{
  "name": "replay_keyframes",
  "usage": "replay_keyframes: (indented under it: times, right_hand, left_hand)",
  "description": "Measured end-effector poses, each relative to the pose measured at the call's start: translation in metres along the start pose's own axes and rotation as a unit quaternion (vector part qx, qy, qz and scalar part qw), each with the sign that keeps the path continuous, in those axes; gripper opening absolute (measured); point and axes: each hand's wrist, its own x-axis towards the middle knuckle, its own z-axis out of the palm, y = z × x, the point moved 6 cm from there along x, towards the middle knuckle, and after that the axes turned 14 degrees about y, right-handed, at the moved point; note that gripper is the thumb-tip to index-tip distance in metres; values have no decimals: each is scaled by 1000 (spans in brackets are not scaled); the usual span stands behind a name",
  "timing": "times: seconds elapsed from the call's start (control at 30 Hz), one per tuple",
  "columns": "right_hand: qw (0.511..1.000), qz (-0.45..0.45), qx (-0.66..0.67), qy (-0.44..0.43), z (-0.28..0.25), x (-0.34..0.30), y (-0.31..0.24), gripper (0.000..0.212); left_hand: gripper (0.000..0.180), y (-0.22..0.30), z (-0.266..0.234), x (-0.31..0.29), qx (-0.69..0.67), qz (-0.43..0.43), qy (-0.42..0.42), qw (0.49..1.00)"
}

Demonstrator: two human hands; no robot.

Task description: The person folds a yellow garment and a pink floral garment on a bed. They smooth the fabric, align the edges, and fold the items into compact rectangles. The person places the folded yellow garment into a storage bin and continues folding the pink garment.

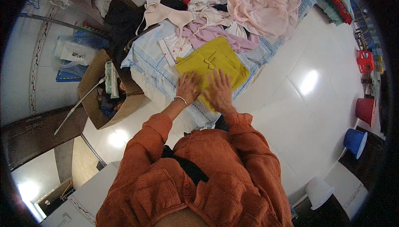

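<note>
A mustard-yellow garment [226,61] lies folded into a rough rectangle on the near part of a surface covered by a blue-and-white cloth [153,73]. My left hand [189,87] rests on its near left part, fingers spread. Beside it, my right hand [218,90] lies flat on the near middle of the garment, fingers stretched out. Neither hand grips anything. Just beyond are a lilac garment [245,42], a white dotted piece of clothing [170,50] and a beige bra [160,13].
A pale pink ruffled garment [266,7] is heaped at the far right of the surface. On the left stands an open cardboard box [93,108] with a thin stick [79,104] leaning across it. Red [365,110], blue [354,143] and white [319,191] tubs line the right side.
</note>
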Motion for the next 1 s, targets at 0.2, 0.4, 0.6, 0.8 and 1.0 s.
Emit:
replay_keyframes:
  times: [0.2, 0.4, 0.6, 0.8, 1.0]
  right_hand:
    - [996, 13, 24, -90, 48, -51, 11, 89]
    - [983, 6, -119, -140, 59, -61, -10, 76]
    - [984, -6, -142, -105, 73, -68, -9, 57]
    - [989, -18, -56, -133, 55, -67, -6, 59]
    - [961, -6, 149, -235, 13, -86, -26, 66]
  left_hand:
    - [60, -27, 21, -11, -11, -67, -6, 998]
    - [60, -30, 10, -2, -44, -64, 109, 991]
    - [45, -24, 13, 22, 125, 124, 63, 982]
    - [30, -22, -5, 20, 64, 179, 71, 979]
    - [18, 2, -69, -21, 36, 242, -19, 969]
